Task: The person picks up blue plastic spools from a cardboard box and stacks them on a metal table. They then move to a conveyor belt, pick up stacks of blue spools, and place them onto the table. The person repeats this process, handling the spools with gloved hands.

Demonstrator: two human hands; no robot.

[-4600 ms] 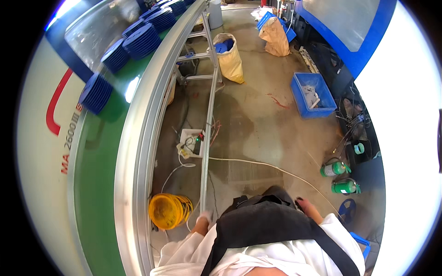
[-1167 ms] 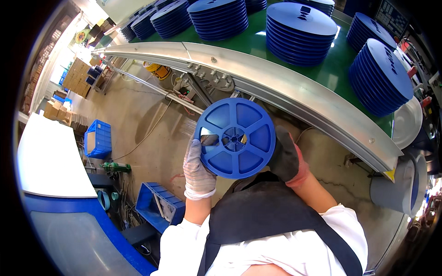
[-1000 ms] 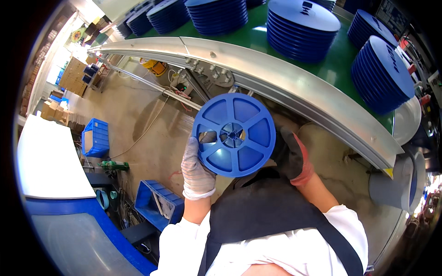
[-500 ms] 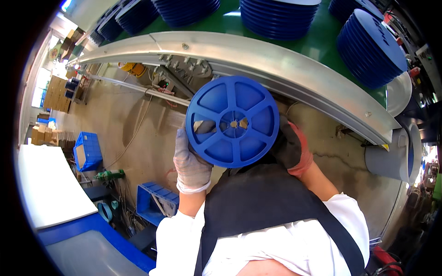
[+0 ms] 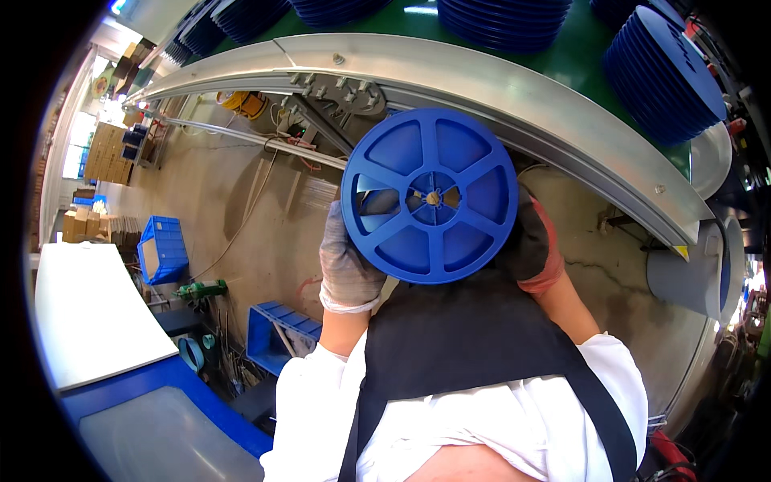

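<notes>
A round blue plastic reel [image 5: 436, 255] with six wedge-shaped openings and a hub in its middle is held up in front of my apron, its flat side toward me. My left hand [image 5: 347, 269], in a pale work glove, grips the reel's left edge. At the right edge my right hand [image 5: 533, 245], in a dark glove with a red cuff, is closed on it too. The fingers of both hands are partly hidden behind the reel. Through the openings show more blue reel surface and, at the left, a dark patch.
Beyond the reel runs a green conveyor belt [image 5: 562, 84] with a metal side rail [image 5: 482, 74], bearing several stacks of blue reels [image 5: 665, 74]. A grey bin [image 5: 687, 269] stands at right. Blue crates [image 5: 273, 333] and a white-topped surface [image 5: 96, 313] are at left.
The reel, held in both hands, has shifted slightly up and right and looks larger. The surroundings have shifted a little in view. Both hands keep their grip.
</notes>
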